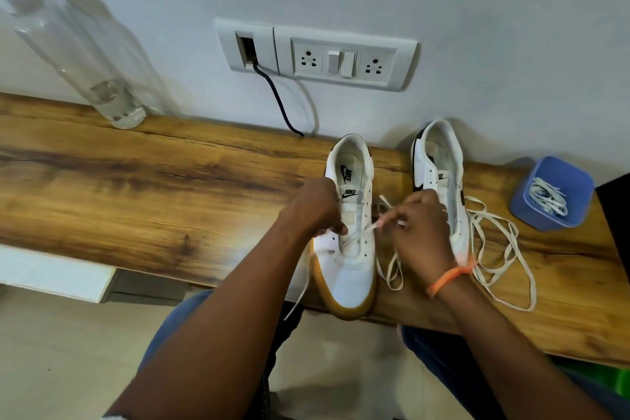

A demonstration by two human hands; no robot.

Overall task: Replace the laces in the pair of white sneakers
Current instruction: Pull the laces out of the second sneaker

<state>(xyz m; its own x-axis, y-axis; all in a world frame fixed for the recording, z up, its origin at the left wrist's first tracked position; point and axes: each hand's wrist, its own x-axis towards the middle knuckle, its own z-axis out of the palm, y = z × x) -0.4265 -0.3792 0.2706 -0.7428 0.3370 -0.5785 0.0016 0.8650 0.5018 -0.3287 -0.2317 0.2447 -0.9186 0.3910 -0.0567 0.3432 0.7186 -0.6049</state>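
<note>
Two sneakers sit on the wooden surface (170,181), toes toward the person. Landmark: the near sneaker (347,249), toe overhanging the surface edge, probably pulled close for reach.

Left hand (313,211) rests on the left side of that sneaker's eyelet row, fingers curled and pressing down at the tongue, likely to steady the shoe and hold the lace end on that side; exact grip is hidden. Right hand (419,232), just right of the sneaker, pinches the tip of a cream lace (371,226) at a lower eyelet, fingers clenched on it. The lace crosses only the lowest eyelets, so lacing looks early.

Second sneaker (439,174) stands right of the landmark, unlaced, parked for its turn. A loose lace (504,249) sprawls further right, tail looping near the surface edge. Blue container (552,194), far right, holds more laces; can't tell whether old or new.

Clear bottle (78,54) and wall socket panel (317,54) sit behind, well apart.
</note>
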